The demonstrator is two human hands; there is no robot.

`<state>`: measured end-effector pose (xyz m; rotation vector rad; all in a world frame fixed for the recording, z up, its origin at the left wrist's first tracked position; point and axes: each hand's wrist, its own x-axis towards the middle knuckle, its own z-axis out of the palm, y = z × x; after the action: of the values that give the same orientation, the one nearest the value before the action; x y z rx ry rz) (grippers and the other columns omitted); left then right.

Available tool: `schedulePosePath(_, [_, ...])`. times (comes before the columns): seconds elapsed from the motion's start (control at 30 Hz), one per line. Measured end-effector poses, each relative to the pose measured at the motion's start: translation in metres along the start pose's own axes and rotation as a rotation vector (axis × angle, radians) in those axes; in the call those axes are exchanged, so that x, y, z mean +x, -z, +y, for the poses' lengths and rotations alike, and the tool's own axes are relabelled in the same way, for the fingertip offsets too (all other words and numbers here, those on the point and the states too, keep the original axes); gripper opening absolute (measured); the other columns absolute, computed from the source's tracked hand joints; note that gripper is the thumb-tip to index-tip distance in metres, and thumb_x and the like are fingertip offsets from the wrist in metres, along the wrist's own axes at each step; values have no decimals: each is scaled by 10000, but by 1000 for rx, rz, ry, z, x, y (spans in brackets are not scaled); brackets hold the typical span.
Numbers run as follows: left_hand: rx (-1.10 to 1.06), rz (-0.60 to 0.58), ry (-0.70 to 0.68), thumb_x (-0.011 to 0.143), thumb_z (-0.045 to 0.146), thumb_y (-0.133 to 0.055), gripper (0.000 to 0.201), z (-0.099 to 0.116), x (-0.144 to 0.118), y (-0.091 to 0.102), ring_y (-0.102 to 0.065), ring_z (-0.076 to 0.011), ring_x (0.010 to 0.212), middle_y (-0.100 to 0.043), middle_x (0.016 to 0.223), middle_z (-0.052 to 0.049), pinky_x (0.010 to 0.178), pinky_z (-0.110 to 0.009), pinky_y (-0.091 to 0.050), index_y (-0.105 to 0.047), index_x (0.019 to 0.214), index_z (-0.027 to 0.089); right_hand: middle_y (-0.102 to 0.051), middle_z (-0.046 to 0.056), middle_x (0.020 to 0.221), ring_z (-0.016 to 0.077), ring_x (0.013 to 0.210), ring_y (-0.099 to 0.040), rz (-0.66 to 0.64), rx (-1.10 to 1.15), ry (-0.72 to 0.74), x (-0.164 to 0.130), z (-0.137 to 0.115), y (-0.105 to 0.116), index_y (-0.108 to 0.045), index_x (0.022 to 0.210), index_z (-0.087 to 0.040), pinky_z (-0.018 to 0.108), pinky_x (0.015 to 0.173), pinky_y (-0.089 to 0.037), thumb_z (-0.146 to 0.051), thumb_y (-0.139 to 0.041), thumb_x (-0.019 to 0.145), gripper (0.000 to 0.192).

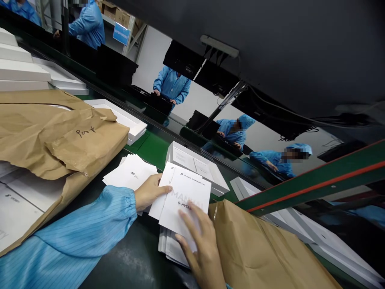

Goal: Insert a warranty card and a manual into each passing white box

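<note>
Resting flat on a white manual booklet, the right hand lay open with its fingers spread over the cover, while the left hand pinched the booklet's near edge between thumb and fingers — closed on it, not lifting it clear. The booklet sat on top of a small stack of the same booklets under the right hand, so it looked like one was being peeled off with many left below. Just beyond the left hand a fan of loose white leaflets lay on the dark tabletop, and past the booklet stood a shallow white box — apparently not yet filled, though its inside was hard to read. Torn brown wrapping paper lay to the left of the left hand, more just right of the right hand.
</note>
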<state>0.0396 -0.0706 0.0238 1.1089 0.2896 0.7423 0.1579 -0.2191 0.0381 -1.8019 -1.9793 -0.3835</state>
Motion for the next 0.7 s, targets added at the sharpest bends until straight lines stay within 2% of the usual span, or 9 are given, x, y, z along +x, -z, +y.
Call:
schedulePosePath(0.1, [41, 65, -32, 640, 258, -568, 359, 1, 1, -1, -533, -187, 837, -579, 936, -83, 717, -305, -414, -504, 961, 110, -271, 71, 1268, 266, 1136, -266, 206, 388, -396, 2, 10, -1, -268, 1194, -269, 476, 899, -256, -325, -504, 710, 541])
schedulePosePath(0.13, [42, 75, -41, 641, 260, -568, 364, 2, 1, -2, -532, -187, 837, -578, 937, -82, 712, -302, -416, -499, 966, 112, -287, 79, 1261, 254, 1129, -285, 225, 576, -524, 3, 13, -2, -235, 1205, -260, 457, 895, -275, -345, -497, 712, 565])
schedulePosePath(0.2, [14, 77, -58, 641, 266, -571, 377, 4, 0, -4, -529, -185, 840, -576, 937, -82, 711, -294, -415, -491, 976, 115, -377, 103, 1209, 244, 1085, -358, 129, 962, -726, 4, 15, -3, -244, 1205, -225, 423, 861, -334, -385, -488, 711, 574])
schedulePosePath(0.27, [-59, 26, -48, 646, 281, -570, 399, 4, -2, -6, -529, -177, 842, -567, 957, -83, 712, -284, -414, -476, 1001, 124, -489, 121, 1105, 252, 1010, -440, -31, 1224, -846, 4, 13, -4, -323, 1175, -184, 406, 806, -386, -412, -495, 700, 553])
schedulePosePath(0.33, [-134, -104, 43, 653, 313, -563, 438, 5, -5, -7, -535, -164, 826, -557, 975, -88, 707, -276, -418, -454, 1041, 141, -551, 115, 1019, 251, 931, -496, -64, 1331, -897, 5, 9, -5, -379, 1146, -174, 392, 747, -424, -422, -506, 690, 535])
schedulePosePath(0.47, [-103, -420, 354, 683, 401, -499, 461, 6, -11, -5, -553, -136, 755, -564, 948, -77, 642, -265, -448, -423, 1087, 193, -555, 81, 1013, 223, 807, -543, 110, 1306, -889, 7, 6, -4, -370, 1150, -227, 339, 610, -471, -406, -514, 690, 514])
schedulePosePath(0.53, [-14, -424, 378, 705, 419, -454, 427, 7, -11, -4, -549, -132, 751, -565, 928, -69, 589, -241, -460, -436, 1071, 201, -536, 81, 1037, 207, 718, -557, 115, 1305, -889, 8, 5, -3, -361, 1149, -237, 307, 514, -469, -397, -515, 693, 508])
schedulePosePath(0.6, [80, -342, 297, 719, 410, -432, 399, 7, -10, -4, -540, -133, 759, -557, 923, -69, 546, -216, -463, -451, 1052, 192, -532, 75, 1031, 172, 602, -556, 96, 1333, -903, 8, 4, -2, -379, 1124, -244, 268, 420, -436, -398, -522, 690, 483])
schedulePosePath(0.7, [183, -217, 180, 729, 381, -421, 379, 6, -7, -5, -529, -137, 746, -540, 922, -74, 511, -211, -466, -449, 1045, 173, -576, 37, 877, 117, 484, -522, 51, 1385, -972, 6, 2, -2, -461, 1024, -238, 217, 365, -380, -382, -568, 659, 406])
